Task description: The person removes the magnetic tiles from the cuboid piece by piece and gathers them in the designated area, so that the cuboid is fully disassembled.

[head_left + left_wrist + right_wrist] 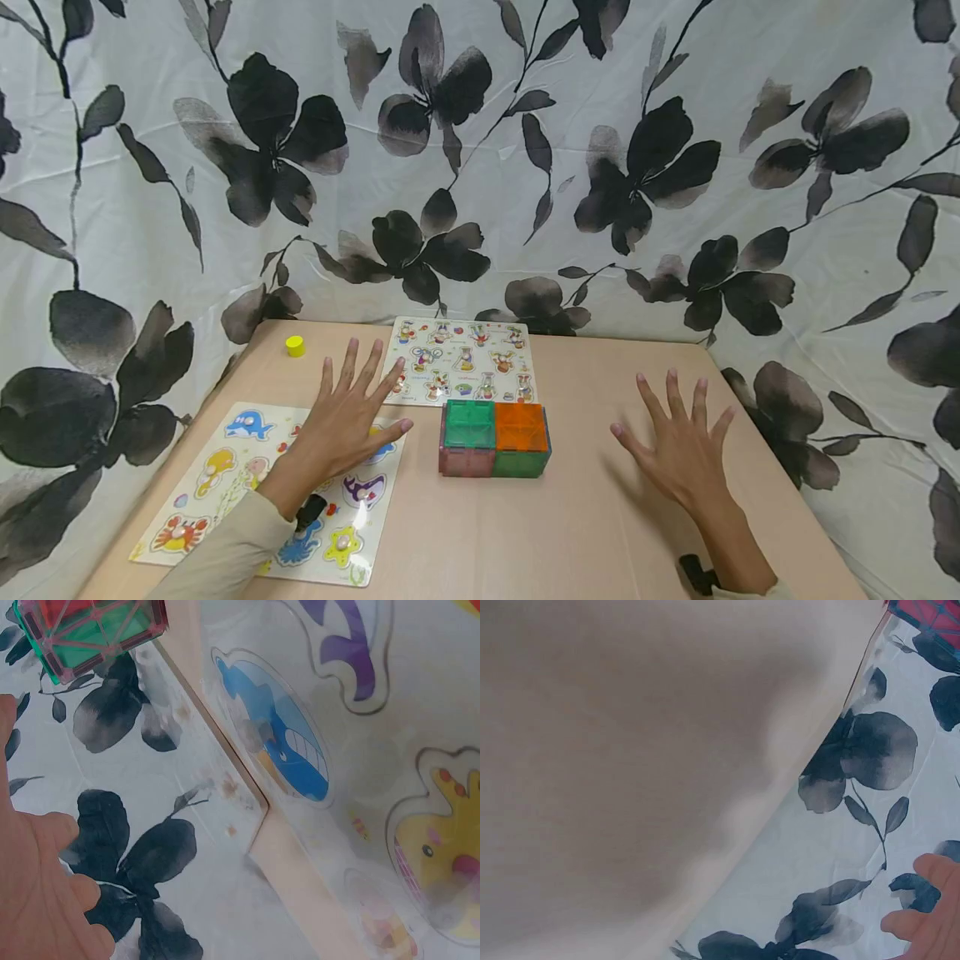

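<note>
My left hand (337,429), fingers spread, hovers over the sea-animal puzzle board (247,492) at the left of the table and holds nothing. Its fingertips overlap the lower left corner of a second picture board (465,358) in the head view. On the right, my right hand (682,454) is spread above bare tabletop, with its shadow beside it. Between the hands stands a block of translucent magnetic tiles (495,437), green and orange on top. In the left wrist view a blue whale piece (281,742) and a yellow giraffe-like piece (442,855) show on the board.
A small yellow cylinder (296,346) stands near the back left corner of the wooden table (585,533). Behind the table hangs a white cloth (525,208) with dark flowers, running down past both sides.
</note>
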`<state>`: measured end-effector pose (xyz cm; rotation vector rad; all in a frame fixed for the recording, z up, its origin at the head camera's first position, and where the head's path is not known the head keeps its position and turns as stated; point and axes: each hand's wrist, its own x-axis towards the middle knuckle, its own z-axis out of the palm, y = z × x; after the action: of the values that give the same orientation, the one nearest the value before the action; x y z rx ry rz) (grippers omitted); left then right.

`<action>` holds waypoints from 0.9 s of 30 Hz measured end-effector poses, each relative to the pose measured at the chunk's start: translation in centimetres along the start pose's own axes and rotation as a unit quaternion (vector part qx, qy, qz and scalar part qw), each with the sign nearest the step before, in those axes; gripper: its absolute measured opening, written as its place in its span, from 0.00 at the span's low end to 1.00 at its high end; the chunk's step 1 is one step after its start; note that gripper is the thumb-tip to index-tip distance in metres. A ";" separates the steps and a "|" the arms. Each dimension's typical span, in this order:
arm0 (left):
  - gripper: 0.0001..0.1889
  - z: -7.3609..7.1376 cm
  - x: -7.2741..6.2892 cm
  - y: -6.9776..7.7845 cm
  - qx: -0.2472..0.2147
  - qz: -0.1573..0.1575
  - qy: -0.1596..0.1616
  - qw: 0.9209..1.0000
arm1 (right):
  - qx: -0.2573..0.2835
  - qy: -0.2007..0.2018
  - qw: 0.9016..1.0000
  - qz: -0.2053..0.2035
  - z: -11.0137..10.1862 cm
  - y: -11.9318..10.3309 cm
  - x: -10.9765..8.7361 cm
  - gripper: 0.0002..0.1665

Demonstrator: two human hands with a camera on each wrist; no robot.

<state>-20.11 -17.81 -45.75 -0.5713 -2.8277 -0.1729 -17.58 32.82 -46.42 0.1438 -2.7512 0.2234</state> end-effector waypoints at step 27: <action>0.38 3.4 0.5 6.5 -0.458 0.013 -0.006 0.889 | 0.454 -0.240 0.858 0.031 3.2 -8.3 0.5 0.37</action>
<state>-18.70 -11.14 -48.49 -0.7606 -2.5914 -1.5371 -18.14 24.05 -48.06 0.3948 -2.8513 1.6957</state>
